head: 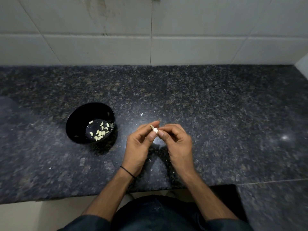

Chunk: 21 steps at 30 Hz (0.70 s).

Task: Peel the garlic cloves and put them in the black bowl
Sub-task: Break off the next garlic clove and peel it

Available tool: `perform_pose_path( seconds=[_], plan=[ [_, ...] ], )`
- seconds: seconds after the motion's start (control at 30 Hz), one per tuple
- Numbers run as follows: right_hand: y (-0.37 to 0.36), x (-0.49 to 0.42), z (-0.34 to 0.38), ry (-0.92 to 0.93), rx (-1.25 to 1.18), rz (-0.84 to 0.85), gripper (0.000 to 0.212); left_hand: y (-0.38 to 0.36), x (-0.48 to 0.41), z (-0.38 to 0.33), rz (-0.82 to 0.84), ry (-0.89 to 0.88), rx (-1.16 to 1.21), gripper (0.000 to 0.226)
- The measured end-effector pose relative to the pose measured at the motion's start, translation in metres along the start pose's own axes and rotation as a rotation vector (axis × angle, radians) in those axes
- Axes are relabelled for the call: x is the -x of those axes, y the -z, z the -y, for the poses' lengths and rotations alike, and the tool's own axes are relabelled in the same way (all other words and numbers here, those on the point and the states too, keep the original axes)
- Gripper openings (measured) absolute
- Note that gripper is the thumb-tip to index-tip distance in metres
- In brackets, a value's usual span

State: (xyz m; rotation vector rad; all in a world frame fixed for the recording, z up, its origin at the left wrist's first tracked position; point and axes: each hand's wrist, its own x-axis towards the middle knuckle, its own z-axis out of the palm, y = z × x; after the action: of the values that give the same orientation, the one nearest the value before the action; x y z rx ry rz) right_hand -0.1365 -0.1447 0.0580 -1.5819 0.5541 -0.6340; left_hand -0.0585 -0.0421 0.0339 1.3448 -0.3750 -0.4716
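One small pale garlic clove (155, 130), pinched between left hand (139, 148) and right hand (177, 144) beside round black bowl (78, 122); advice: peel papery skin from tip, gripping lightly.

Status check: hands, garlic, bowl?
Left hand and right hand both pinching one garlic clove above the counter. Black bowl to their left holds peeled cloves. Nothing between hands and bowl.

No readable text, labels or numbers anywhere.
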Motion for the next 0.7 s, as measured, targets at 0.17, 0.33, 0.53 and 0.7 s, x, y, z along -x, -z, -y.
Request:
perform_pose_path(
  seconds=[0.17,0.33,0.53,0.7],
  plan=[
    [-0.004,0.003,0.001,0.011,0.143,-0.045,0.006,-0.001,0.000,0.002,-0.010,-0.018,-0.035,0.030],
    [-0.010,0.005,0.000,0.068,0.275,-0.104,0.009,-0.008,0.002,0.000,-0.032,-0.042,-0.053,0.029],
    [-0.022,0.004,-0.002,0.017,0.343,-0.187,0.011,-0.014,0.001,0.001,-0.076,-0.054,-0.118,0.027],
    [-0.024,-0.004,-0.008,-0.074,0.300,-0.200,0.012,-0.016,0.002,0.005,-0.107,-0.052,-0.117,0.025]
  ],
)
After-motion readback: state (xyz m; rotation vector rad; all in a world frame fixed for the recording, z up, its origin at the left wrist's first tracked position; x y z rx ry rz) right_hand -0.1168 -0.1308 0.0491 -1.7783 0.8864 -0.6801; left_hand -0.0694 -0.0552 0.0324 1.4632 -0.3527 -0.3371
